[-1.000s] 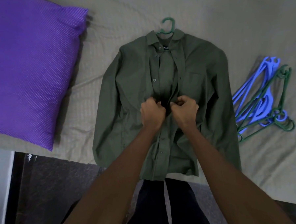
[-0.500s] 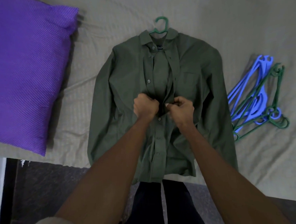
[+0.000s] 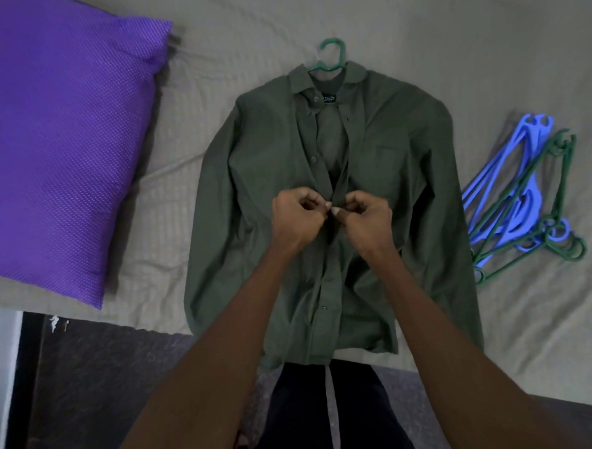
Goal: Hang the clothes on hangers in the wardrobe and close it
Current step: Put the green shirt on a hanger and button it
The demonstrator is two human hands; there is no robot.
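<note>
A dark green shirt (image 3: 327,202) lies flat on the bed (image 3: 415,46), front side up, with its collar away from the person and its lower hem at the near edge of the bed. A green hanger (image 3: 330,56) is already inside the shirt; only its hook shows above the collar. The upper part of the shirt front is open, and the two front edges come together near the middle of the chest, where both hands work. The left hand (image 3: 298,220) has its fingers curled and pinches the left front edge of the shirt between thumb and fingertips. The right hand (image 3: 366,217) is curled in the same way and pinches the right front edge, so the two hands are nearly touching each other at the fingertips. Some buttons are visible on the strip above and below the hands. On the right of the shirt, apart from it, a small pile of spare hangers (image 3: 527,208), blue ones and green ones, lies on the sheet. On the left side a purple pillow (image 3: 60,144) rests on the bed, near the shirt's sleeve but not touching it. Below the bed edge the person's dark trousers (image 3: 332,411) and the dark floor (image 3: 90,389) can be seen.
</note>
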